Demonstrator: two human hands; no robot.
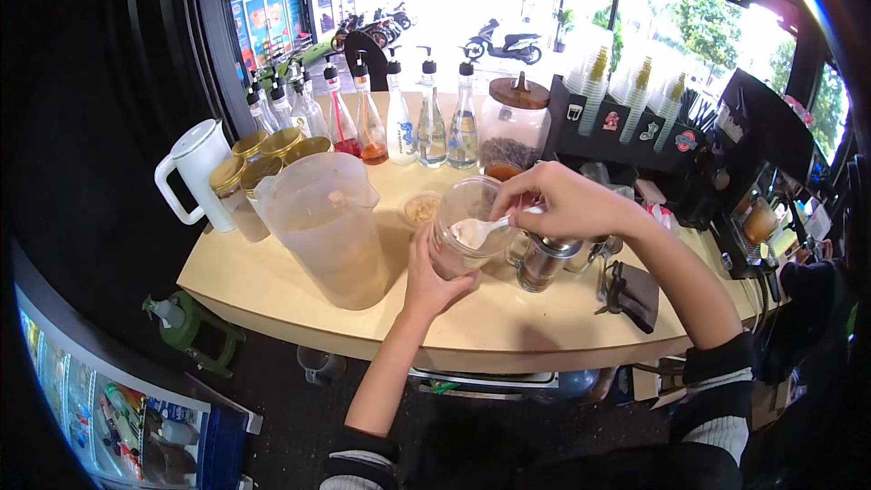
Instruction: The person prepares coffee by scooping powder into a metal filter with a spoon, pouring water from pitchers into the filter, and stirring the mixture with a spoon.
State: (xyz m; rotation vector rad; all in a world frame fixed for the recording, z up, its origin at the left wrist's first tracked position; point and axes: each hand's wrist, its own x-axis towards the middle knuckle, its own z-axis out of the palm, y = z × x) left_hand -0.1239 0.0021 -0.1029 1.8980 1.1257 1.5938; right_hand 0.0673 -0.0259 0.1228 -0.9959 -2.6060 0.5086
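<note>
My left hand (437,278) is wrapped round the lower side of a clear container (465,200), which is tilted above the wooden counter. From the right, my right hand (535,200) pinches a white spoon (481,230) whose bowl is inside the container's mouth. What lies in the spoon is too small to tell. A small open tub with pale yellowish contents (420,210) sits just behind my left hand. To the left stands a large frosted pitcher (328,236). Beside my right wrist is a metal-and-glass cup (547,265).
Pump bottles (431,118) line the counter's (435,327) back, beside a wooden-lidded jar (514,122) and a black cup holder (626,122). Gold-lidded jars (238,200) and a white jug (198,168) stand left. A dark cloth (631,295) lies right, near the coffee machine (758,154).
</note>
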